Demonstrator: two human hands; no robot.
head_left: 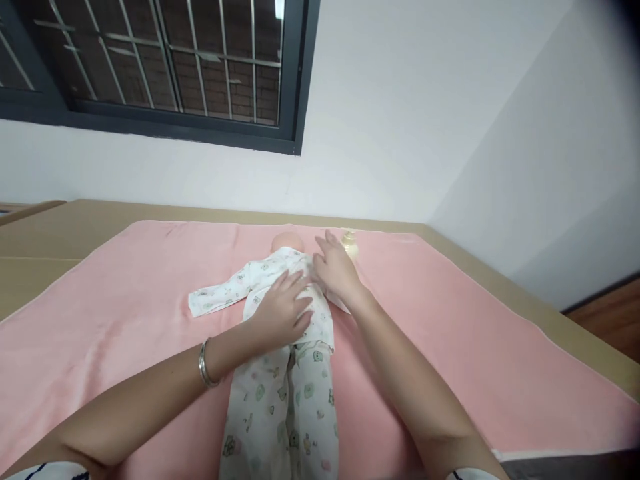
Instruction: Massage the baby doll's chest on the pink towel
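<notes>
"Left to right, what's there?"

"A printed sleeve (220, 299) stretching left; then the left hand (283, 313), fingers spread over the torso of a pajama-clad doll (310, 353) lying lengthwise straight ahead on a pink blanket (135, 287), head (287, 241) farthest."

"And the right hand (336, 267)?"

"Nearer the head, upper fingers parted, beside a pale bottle (351, 245); whether it's pinching anything, I can't tell."

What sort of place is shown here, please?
Probably a room for baby care, at home or for practice; I cannot tell which. A small clothed figure, perhaps a doll, lies on a pink sheet, and a barred window is set in the plain wall.
</notes>
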